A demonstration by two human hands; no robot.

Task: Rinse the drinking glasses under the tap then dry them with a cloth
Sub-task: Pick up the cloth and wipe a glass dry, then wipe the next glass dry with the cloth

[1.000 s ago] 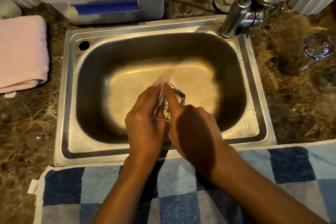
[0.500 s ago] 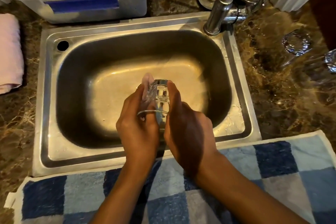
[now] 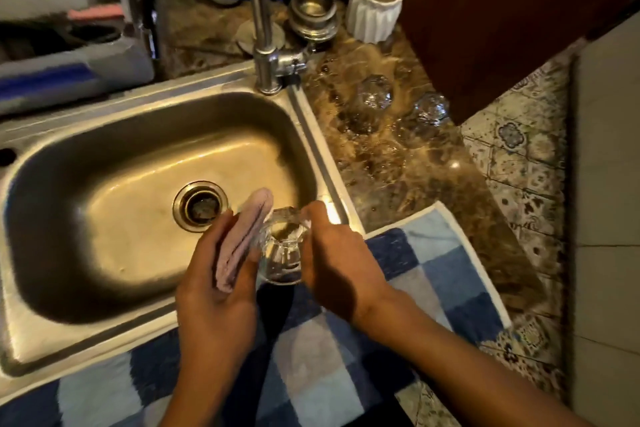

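A clear drinking glass [image 3: 282, 250] is held between both hands over the front right corner of the steel sink [image 3: 104, 295]. My right hand [image 3: 337, 262] grips its right side. My left hand [image 3: 216, 282] holds a folded pink cloth [image 3: 242, 236] pressed against the glass's left side. Two more clear glasses [image 3: 375, 97] [image 3: 431, 109] stand upside down on the wet marble counter right of the sink. The tap [image 3: 265, 28] rises behind the sink's back right corner; no water runs.
A blue checked towel [image 3: 433, 270] lies along the counter's front edge. A white ribbed cup [image 3: 375, 5] and a metal container [image 3: 313, 10] stand behind the tap. A grey dish tub [image 3: 69, 69] sits at the back left. Patterned floor tiles [image 3: 519, 149] show at the right.
The view has swung to the right and the hands moved toward the sink's front right corner. The glass has turned in my hands, and the sink drain now shows.
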